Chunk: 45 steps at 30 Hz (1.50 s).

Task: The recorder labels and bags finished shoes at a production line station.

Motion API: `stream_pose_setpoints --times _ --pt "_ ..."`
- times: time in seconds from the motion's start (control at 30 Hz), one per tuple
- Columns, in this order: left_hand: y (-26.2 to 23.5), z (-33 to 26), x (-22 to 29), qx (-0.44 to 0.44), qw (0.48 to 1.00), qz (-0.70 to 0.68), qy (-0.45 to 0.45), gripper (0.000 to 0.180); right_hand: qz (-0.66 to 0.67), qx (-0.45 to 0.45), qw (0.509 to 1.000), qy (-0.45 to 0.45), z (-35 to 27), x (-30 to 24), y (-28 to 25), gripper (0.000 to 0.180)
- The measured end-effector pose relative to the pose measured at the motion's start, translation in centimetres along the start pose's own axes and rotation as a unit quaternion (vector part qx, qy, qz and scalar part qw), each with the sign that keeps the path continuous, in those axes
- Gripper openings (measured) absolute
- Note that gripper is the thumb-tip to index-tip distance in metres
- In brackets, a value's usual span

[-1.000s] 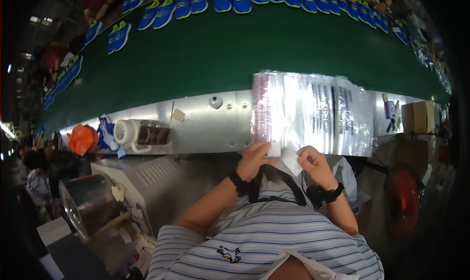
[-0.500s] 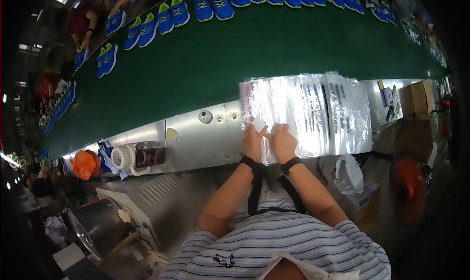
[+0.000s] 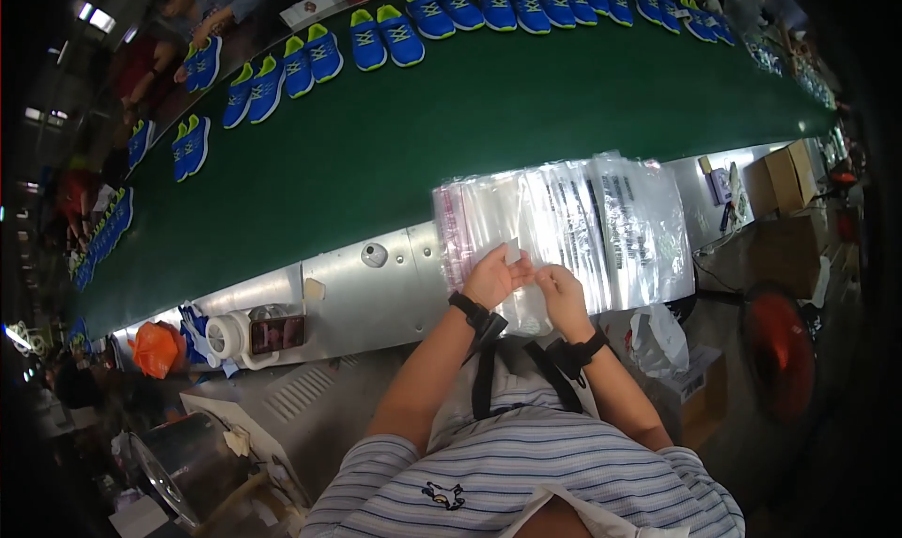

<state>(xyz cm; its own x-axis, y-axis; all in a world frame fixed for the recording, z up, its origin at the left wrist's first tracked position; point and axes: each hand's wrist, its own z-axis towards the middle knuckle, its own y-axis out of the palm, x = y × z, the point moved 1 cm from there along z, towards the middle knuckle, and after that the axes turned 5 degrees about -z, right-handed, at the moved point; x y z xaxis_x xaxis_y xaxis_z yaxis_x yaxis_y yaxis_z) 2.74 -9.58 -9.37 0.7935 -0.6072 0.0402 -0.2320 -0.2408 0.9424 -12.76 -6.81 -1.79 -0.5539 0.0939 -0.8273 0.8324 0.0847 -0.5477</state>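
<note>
Head view: hands on plastic bags

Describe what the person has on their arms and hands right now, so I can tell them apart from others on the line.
Both forearms are bare, with no gloves. The left hand and the right hand each have a black band at the wrist, like a watch or strap. Short sleeves of a polo shirt with thin blue and white stripes end above the elbows. Black straps run down the chest.

Striped polo shirt, small chest emblem; black wristbands both wrists; black straps.
</note>
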Motion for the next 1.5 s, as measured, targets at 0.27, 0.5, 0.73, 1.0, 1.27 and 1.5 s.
stream_pose_setpoints --times 0.27,0.5,0.73,1.0,1.27,1.5 --pt "2.4 2.1 -1.1 0.144 0.865 0.476 -0.058 0.04 -0.001 -0.031 0.995 -0.095 0.0 -1.4 -2.1 0.012" --pt "3.9 -1.1 0.4 0.223 0.949 0.097 -0.199 0.055 -0.27 -0.101 0.941 -0.176 -3.5 -1.6 -0.4 0.047" --pt "3.2 -6.5 0.2 0.213 0.912 0.323 0.137 0.036 -0.12 0.028 0.989 -0.078 -1.6 0.9 -1.0 0.021" --pt "-0.3 -6.2 -1.1 0.258 0.889 0.366 0.098 0.044 0.339 0.283 0.854 0.276 -1.2 12.3 -16.7 0.037" --pt "6.2 -5.0 -6.2 -0.038 0.813 0.577 0.073 0.035 0.26 0.002 0.938 0.229 -10.0 6.1 -13.1 0.019" --pt "8.0 -5.0 -9.2 -0.125 0.806 0.546 -0.19 0.022 0.365 -0.166 0.913 0.074 -9.5 -2.6 -15.0 0.02"
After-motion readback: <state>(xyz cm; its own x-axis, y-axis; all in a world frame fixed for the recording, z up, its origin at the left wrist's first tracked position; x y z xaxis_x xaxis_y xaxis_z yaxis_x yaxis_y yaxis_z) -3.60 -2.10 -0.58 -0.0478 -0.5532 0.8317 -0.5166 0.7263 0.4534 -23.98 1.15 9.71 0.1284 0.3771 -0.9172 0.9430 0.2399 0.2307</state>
